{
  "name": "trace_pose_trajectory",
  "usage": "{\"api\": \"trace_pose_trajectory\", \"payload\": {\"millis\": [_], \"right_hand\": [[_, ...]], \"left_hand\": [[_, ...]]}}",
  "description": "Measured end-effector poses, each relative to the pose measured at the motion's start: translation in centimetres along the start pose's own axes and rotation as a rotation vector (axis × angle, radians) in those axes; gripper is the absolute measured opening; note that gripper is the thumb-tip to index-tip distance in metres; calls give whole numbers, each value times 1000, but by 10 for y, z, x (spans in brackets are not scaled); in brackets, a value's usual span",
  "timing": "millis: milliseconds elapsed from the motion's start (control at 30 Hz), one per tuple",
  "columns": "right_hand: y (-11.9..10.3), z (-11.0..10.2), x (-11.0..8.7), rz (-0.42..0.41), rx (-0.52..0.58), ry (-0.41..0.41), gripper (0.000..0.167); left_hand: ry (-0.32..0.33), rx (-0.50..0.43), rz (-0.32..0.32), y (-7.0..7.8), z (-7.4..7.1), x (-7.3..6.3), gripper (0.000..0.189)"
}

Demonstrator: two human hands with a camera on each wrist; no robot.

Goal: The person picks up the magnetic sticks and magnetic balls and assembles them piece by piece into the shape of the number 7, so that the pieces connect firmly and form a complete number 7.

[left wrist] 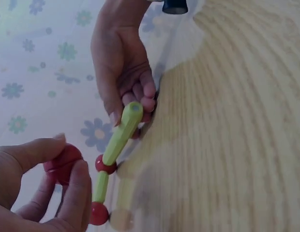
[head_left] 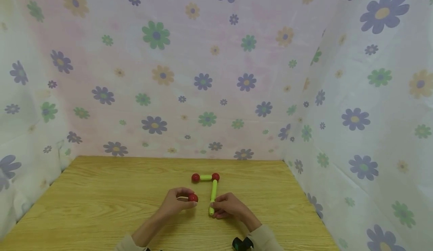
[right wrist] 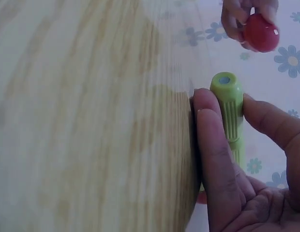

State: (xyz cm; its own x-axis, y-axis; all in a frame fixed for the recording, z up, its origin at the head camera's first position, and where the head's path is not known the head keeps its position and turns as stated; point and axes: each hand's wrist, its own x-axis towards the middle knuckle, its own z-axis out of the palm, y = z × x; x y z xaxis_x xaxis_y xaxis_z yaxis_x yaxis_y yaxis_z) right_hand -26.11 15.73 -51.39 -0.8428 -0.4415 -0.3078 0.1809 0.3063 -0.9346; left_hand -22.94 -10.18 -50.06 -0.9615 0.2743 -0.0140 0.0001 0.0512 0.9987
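My left hand [head_left: 174, 203] pinches a red ball [head_left: 193, 198] between thumb and fingertips, to the left of the yellow-green rods. My right hand [head_left: 230, 206] grips the near end of a long yellow-green rod [head_left: 214, 191] between thumb and fingers. A grey metal spot [right wrist: 224, 80] shows on that rod's near end in the right wrist view. The rod's far end meets a second red ball [head_left: 215, 177]. From that ball a short yellow-green rod [head_left: 205, 177] runs left to a third red ball [head_left: 195, 177]. Together they form an L shape on the table.
The wooden table [head_left: 118, 191] carries these pieces, with its far edge against a flower-patterned curtain [head_left: 203, 63]. Similar cloth hangs at both sides. A black device [head_left: 242, 244] is at my right wrist.
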Motion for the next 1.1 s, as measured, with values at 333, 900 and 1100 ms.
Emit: {"api": "trace_pose_trajectory", "payload": {"millis": [333,900,1100], "right_hand": [[2,-4,3,-17,-5,-15,28],[3,2,10,-34,-16,-17,25],[2,4,11,-32,-19,-21,24]], "left_hand": [[-40,-77,15,-1,19,-4,51],[9,15,-14,-8,27,-15,45],[-30,37,-12,-11,28,-19,41]]}}
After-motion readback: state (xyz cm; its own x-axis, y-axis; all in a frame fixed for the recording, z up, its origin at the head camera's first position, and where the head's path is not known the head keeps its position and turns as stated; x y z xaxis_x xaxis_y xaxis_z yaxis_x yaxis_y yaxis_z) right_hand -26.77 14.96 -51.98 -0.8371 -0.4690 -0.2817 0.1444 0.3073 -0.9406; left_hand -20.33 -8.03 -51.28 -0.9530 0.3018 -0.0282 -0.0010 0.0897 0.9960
